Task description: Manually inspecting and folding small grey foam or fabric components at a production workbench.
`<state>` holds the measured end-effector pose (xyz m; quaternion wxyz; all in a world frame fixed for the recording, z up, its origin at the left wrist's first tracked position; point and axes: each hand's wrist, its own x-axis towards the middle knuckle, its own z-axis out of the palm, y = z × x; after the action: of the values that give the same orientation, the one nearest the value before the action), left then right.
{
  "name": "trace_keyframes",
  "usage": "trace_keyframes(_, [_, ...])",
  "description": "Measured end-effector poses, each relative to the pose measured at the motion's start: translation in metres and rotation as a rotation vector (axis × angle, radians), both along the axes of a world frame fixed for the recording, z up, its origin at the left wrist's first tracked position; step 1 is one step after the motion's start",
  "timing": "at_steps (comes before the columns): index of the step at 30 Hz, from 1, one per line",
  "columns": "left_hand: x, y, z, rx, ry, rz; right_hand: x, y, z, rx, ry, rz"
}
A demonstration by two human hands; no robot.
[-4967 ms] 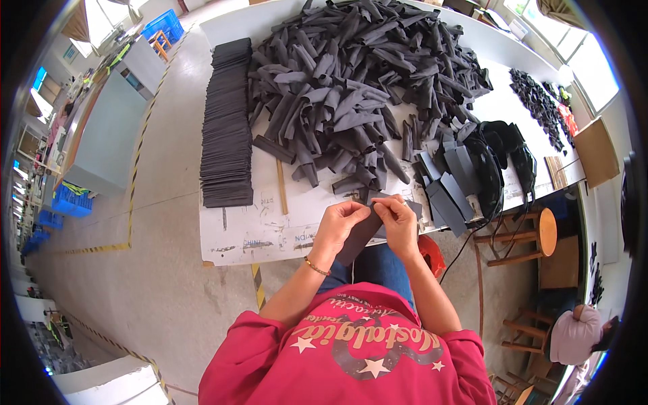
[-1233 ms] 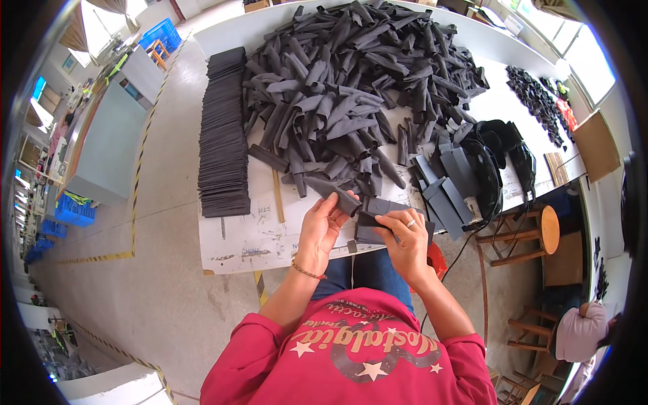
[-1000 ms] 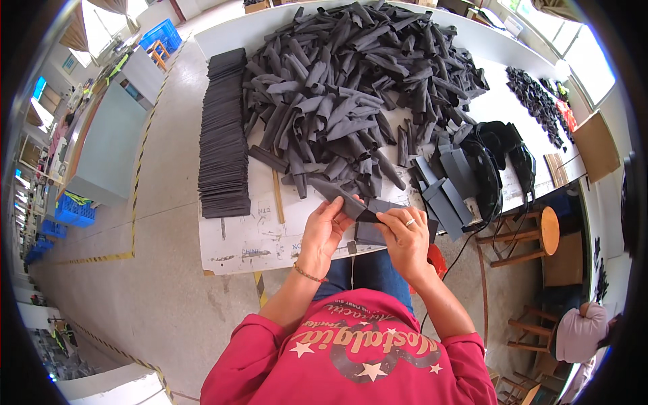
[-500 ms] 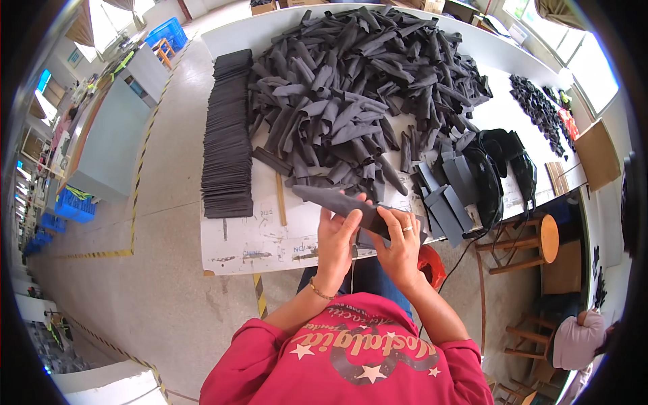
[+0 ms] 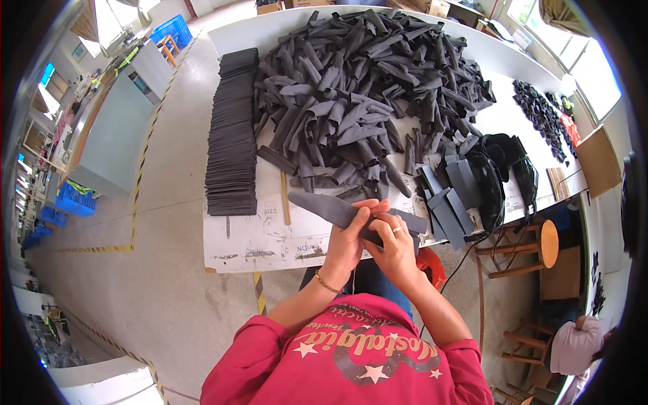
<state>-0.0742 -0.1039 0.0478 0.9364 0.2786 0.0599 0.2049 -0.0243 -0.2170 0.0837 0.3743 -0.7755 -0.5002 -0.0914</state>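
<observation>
Just over the near edge of the white table [image 5: 233, 243], both my hands grip a long, narrow dark grey fabric piece [image 5: 320, 207]. My left hand [image 5: 346, 237] is closed on its middle, thumb on top. Close against it, my right hand [image 5: 393, 244] pinches the piece with bent fingers. One end points left over the table; the other shows beyond my right fingers. A big heap of similar rolled grey pieces [image 5: 364, 88] covers the table's middle and back. Along the left edge stands a long, neat stack of dark flat pieces [image 5: 233, 135].
Right of the heap lie flat dark grey panels [image 5: 449, 209] beside a bulky black object [image 5: 496, 169] with cables. A thin wooden stick [image 5: 285, 199] lies near the stack. Below the table's right side are a red container [image 5: 432, 265] and a wooden stool [image 5: 549, 244]. Someone sits at lower right.
My hands have come closer together on the fabric piece. My left hand has shifted slightly right and its fingers now reach the right hand. The view has shifted a little.
</observation>
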Motion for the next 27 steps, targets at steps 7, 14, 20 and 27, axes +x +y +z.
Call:
trace_keyframes(7, [-0.005,0.022,0.004,0.004,0.028,0.113,0.003,-0.011,0.011,-0.055,0.019,-0.013])
trace_keyframes(14, [0.0,0.0,0.001,-0.095,0.047,0.023,0.004,-0.003,0.01,-0.034,0.073,0.072])
trace_keyframes(20, [-0.004,0.01,0.007,-0.126,0.048,0.031,0.007,-0.008,0.01,-0.078,0.163,0.092])
trace_keyframes(27, [0.002,0.022,0.021,-0.108,-0.041,0.22,0.018,-0.005,0.008,0.027,0.13,0.136])
